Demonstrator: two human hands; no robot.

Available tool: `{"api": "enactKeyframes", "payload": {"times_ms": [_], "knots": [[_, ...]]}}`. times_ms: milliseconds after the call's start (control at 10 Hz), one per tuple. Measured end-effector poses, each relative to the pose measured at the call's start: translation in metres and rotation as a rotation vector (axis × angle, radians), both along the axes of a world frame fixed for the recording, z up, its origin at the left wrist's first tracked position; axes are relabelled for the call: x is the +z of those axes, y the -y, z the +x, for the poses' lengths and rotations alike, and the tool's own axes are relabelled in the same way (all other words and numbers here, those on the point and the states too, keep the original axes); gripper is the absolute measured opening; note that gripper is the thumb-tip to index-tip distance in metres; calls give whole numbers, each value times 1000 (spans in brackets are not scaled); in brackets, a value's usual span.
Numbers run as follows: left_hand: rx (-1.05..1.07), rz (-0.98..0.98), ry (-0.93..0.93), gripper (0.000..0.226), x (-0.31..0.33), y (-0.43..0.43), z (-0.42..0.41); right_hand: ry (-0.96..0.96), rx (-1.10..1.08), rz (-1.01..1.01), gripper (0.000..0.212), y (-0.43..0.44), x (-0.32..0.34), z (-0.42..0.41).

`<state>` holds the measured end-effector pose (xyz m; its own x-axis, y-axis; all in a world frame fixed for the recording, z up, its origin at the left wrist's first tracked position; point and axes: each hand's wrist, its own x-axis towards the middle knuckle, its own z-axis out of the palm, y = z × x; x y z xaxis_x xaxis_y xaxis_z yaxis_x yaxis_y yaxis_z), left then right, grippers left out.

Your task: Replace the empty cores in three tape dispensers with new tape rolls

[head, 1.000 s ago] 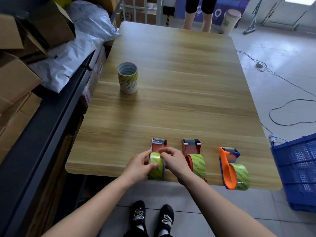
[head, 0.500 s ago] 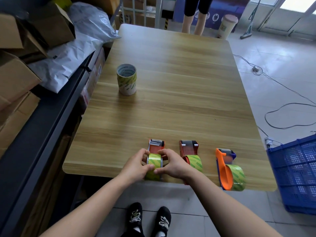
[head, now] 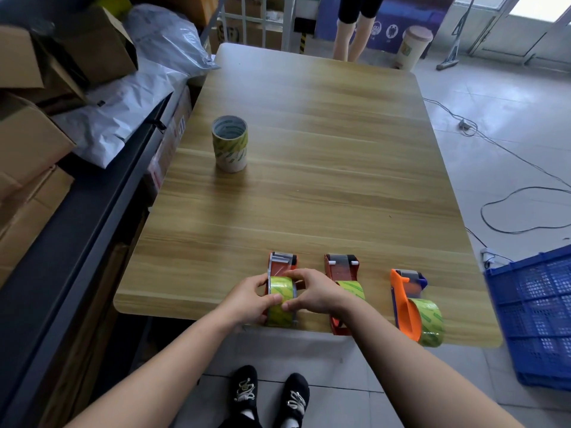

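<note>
Nearest: black shoes (head: 244,393) on the floor tiles, both forearms reaching up to the near edge of the desk (head: 309,186).

Left hand (head: 248,299) and right hand (head: 316,293) meet on the left dispenser (head: 279,263). Fingers (head: 297,274) of both hands curl round its tape roll (head: 279,293), one hand on each flat side, thumbs pressing on the outer face. Both hands are gripping.

The roll stands on edge at the near end of the frame, hub axis running left to right. Any seating push would likely go sideways, between the palms. The dispenser's long axis runs near to far. Its cutter end points away from the person and its roll end sits at the desk's near edge.

Just to the right: middle dispenser (head: 341,268), red, same heading, roll loaded. The right wrist crosses in front of it. Further right: orange dispenser (head: 403,299), roll loaded, cutter also pointing away. The right hand is nearer to both.

Judgement: third roll being seated, task close to done.

Far left on the desk, well apart: stack of empty cores (head: 230,143), upright.

Off the desk: blue crate (head: 537,304) to the right, cardboard boxes (head: 27,140) to the left.
</note>
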<state>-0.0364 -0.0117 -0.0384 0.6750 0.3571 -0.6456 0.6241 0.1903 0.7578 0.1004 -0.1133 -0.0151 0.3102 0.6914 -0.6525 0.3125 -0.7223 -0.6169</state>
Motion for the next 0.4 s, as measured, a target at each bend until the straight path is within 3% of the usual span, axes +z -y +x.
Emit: {"api": "enactKeyframes", "payload": {"times_ms": [300, 400], "knots": [[-138, 72, -11, 43, 11, -10, 1, 44, 53, -1, 88, 4, 14, 0], [-204, 235, -110, 62, 27, -16, 7, 182, 47, 11, 72, 5, 25, 8]]}}
